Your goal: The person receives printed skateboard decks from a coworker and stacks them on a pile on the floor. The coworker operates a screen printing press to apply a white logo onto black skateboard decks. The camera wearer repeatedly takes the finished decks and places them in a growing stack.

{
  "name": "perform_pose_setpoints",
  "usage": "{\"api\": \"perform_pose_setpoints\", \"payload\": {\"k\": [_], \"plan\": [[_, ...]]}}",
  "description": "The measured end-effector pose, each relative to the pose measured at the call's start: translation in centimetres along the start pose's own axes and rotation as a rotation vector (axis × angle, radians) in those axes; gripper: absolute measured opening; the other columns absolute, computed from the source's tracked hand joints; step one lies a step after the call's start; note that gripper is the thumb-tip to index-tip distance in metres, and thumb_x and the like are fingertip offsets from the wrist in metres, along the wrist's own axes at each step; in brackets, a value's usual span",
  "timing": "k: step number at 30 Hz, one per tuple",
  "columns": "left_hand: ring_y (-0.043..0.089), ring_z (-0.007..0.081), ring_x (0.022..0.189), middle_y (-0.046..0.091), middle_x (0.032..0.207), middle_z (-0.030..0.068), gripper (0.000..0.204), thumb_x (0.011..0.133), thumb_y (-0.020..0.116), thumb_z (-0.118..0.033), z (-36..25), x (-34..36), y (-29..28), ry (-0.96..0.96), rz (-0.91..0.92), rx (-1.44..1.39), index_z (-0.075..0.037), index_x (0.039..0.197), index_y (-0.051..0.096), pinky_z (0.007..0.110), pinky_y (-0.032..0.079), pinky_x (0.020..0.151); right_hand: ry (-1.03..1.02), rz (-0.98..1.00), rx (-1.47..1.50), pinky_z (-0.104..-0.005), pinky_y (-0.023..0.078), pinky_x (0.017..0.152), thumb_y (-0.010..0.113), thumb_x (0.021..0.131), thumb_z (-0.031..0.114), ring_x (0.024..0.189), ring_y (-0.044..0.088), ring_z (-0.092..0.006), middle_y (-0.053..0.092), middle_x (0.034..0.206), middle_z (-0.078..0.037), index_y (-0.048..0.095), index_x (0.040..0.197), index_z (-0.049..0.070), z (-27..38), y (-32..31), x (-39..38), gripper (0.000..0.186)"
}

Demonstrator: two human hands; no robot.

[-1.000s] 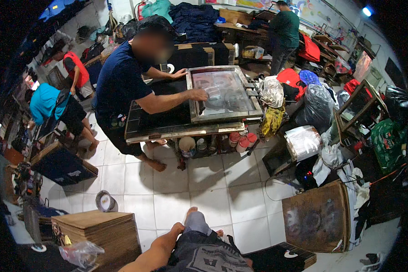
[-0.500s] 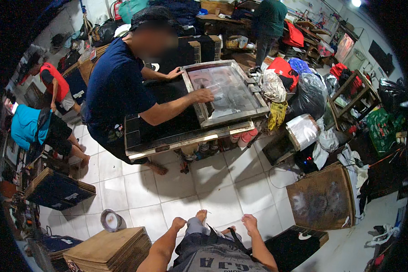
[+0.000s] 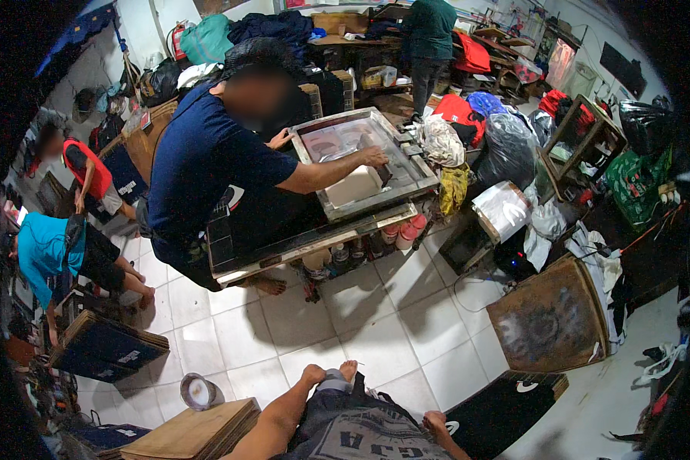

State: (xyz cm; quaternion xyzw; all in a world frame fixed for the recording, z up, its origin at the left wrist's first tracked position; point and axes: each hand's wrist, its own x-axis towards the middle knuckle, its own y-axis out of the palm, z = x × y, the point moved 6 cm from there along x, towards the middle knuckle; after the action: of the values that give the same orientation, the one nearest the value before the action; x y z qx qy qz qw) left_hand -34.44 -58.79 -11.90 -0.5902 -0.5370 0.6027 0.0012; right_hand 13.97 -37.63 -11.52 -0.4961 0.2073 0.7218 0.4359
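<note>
My left hand (image 3: 313, 374) is closed in a fist beside my grey-clad left knee (image 3: 333, 379). My right hand (image 3: 435, 422) has curled fingers at my lap's right, near black panels (image 3: 489, 415); anything inside it is hidden. Beyond my feet, a co-worker in a navy shirt (image 3: 207, 161) leans over a metal-framed screen (image 3: 418, 175) on a black printing table (image 3: 268, 238). That person's right hand (image 3: 372, 156) grips a dark squeegee-like tool over a pale patch, and the left hand rests at the frame's upper left corner.
Cardboard boards (image 3: 184, 429) and a grey bucket (image 3: 198, 391) are at lower left, a brown board (image 3: 544, 307) at right. Two stooping co-workers (image 3: 54, 253) (image 3: 88, 167) occupy the left, another (image 3: 429, 42) stands behind. Bagged garments (image 3: 494, 149) crowd the right. White tiles (image 3: 376, 337) cover the floor.
The co-worker's right hand has moved rightward across the screen, where a pale patch now shows. My right hand appeared half a second ago and has since moved lower. The view has shifted slightly.
</note>
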Motion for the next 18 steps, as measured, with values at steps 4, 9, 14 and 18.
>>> {"api": "perform_pose_setpoints", "payload": {"k": [4, 9, 14, 18], "plan": [[0.059, 0.0269, 0.092, 0.064, 0.094, 0.0096, 0.033, 0.079, 0.049, -0.039, -2.0, 0.3, 1.3, -0.037, -0.002, -0.076, -0.013, 0.088, 0.068, 0.037, 0.047, 0.081, 0.014, 0.456, 0.528, -0.0297, 0.041, 0.042, 0.058, 0.08, 0.017, 0.051, 0.053, -0.0172, 0.054, 0.061, -0.006, 0.057, 0.076, 0.005, -0.1, 2.9, 0.3, 0.012], [0.058, 0.0271, 0.094, 0.064, 0.096, 0.0085, 0.033, 0.079, 0.053, -0.041, -2.2, -1.1, 0.4, -0.142, 0.016, -0.259, -0.013, 0.085, 0.069, 0.036, 0.046, 0.081, -0.078, 0.01, 0.027, -0.0279, 0.039, 0.041, 0.061, 0.074, 0.009, 0.051, 0.052, -0.015, 0.055, 0.061, -0.006, 0.059, 0.079, 0.001, 4.0, 5.3, -2.8, 0.01], [0.058, 0.0316, 0.094, 0.062, 0.097, 0.0165, 0.036, 0.072, 0.053, -0.035, -3.6, -2.9, 0.1, -0.164, -0.009, -0.375, -0.005, 0.087, 0.067, 0.037, 0.044, 0.083, -0.352, 0.09, -0.089, -0.0261, 0.047, 0.049, 0.066, 0.069, 0.005, 0.057, 0.058, -0.0162, 0.06, 0.069, -0.007, 0.06, 0.08, -0.001, 5.2, 5.3, -1.9, 0.013], [0.057, 0.0311, 0.097, 0.061, 0.101, 0.0156, 0.036, 0.073, 0.054, -0.035, -5.0, -3.0, 0.1, -0.025, -0.007, -0.113, -0.006, 0.092, 0.066, 0.036, 0.044, 0.084, -0.94, 0.11, -0.815, -0.027, 0.051, 0.055, 0.066, 0.066, -0.001, 0.06, 0.06, -0.0158, 0.062, 0.071, -0.006, 0.061, 0.08, -0.001, 4.5, 3.4, 2.9, 0.014]]}}
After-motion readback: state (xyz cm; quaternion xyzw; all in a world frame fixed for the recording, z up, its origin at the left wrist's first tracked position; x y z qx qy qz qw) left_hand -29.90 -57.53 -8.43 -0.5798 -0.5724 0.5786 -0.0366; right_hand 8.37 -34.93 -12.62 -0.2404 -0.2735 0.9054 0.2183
